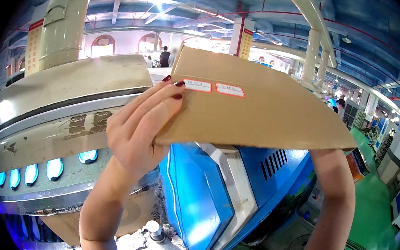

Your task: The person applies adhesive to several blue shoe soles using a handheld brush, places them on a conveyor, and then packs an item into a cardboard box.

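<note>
A brown cardboard box (255, 106) with two red-edged white labels (230, 90) is lifted in front of me, tilted, its broad side facing me. My left hand (142, 118) is closed on its left edge, the dark-nailed fingers lying across the face beside one label. My right forearm (331, 185) rises to the box's lower right edge. The right hand is hidden behind the cardboard, so its grip does not show. Below the box stands a blue machine housing (199, 196) with a pale strip and dark vent slots.
Left, a long beige machine (67, 129) covers a green bed with several glowing pale-blue, sole-shaped pieces (55, 169). Under it are another carton (136, 211) and a white-capped metal container (154, 230). Pipes and columns rise behind. A green floor (366, 205) runs right, beside other machines; people stand far off.
</note>
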{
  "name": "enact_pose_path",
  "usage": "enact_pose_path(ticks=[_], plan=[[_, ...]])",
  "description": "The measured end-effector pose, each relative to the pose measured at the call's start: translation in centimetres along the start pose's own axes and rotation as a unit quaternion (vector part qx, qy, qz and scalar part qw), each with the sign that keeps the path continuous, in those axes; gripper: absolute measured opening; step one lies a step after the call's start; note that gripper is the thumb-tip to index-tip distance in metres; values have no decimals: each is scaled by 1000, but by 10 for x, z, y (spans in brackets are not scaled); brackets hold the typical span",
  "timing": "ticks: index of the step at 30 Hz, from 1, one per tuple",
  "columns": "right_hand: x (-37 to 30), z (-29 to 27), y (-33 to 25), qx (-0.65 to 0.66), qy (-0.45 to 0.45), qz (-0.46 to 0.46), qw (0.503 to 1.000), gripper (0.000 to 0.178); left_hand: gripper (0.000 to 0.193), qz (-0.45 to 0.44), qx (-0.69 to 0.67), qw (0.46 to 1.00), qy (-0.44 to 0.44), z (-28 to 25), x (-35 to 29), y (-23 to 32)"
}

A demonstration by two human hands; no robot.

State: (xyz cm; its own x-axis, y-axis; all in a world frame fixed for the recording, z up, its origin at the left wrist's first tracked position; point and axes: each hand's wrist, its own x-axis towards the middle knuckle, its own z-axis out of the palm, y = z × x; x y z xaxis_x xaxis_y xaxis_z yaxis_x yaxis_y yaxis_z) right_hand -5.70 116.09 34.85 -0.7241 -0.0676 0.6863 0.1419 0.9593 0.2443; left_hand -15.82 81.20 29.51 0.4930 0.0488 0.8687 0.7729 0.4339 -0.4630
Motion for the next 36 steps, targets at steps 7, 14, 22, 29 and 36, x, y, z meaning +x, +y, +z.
enact_pose_path(ticks=[7, 14, 22, 29, 36], plan=[[79, 44, -58, 105, 50, -128, 985, 39, 22, 33, 58, 997, -26, -6, 8, -27], [129, 43, 9, -33, 72, -27, 996, 40, 29, -26, -14, 998, 54, 45, 16, -29], [95, 38, 26, -18, 49, 2, 999, 42, 27, 102, 23, 994, -37, 19, 23, -6], [49, 24, -5, 35, 17, -50, 998, 43, 21, 77, 4, 996, -35, 23, 17, 9], [62, 1, -37, 32, 32, -123, 991, 44, 28, 25, 2, 997, 68, 66, 33, -1]])
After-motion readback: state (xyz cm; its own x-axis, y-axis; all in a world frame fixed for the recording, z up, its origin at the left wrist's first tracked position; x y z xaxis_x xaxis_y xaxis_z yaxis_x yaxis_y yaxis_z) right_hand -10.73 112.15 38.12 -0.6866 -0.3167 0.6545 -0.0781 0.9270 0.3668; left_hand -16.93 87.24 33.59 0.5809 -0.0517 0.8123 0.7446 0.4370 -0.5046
